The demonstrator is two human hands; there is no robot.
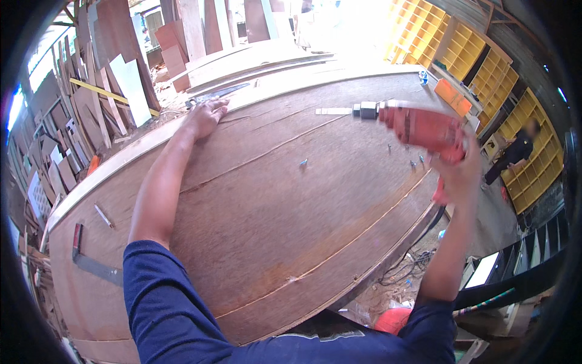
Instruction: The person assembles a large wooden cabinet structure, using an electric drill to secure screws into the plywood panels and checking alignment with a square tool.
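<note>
My right hand (pixel 459 173) is wrapped round the handle of a red corded power drill (pixel 427 127), raised over the right part of a large brown wooden panel (pixel 273 206). The drill's dark chuck holds a pale, broad bit (pixel 333 111) that points left; motion blurs it a little. At the panel's far edge my left hand (pixel 207 117) lies by a light wooden strip (pixel 267 97), its fingers stretched out over it. Just beyond those fingers is a grey metal tool (pixel 221 93), partly hidden. Several small screws (pixel 303 162) lie on the panel.
A carpenter's square (pixel 97 268) and a pencil-like stick (pixel 104 216) lie on the panel at left. An orange box (pixel 453 97) sits far right. Wood offcuts (pixel 79 109) lean at the left; yellow shelving (pixel 485 73) and a person (pixel 515 148) are at the right. A black cable (pixel 427 232) hangs down.
</note>
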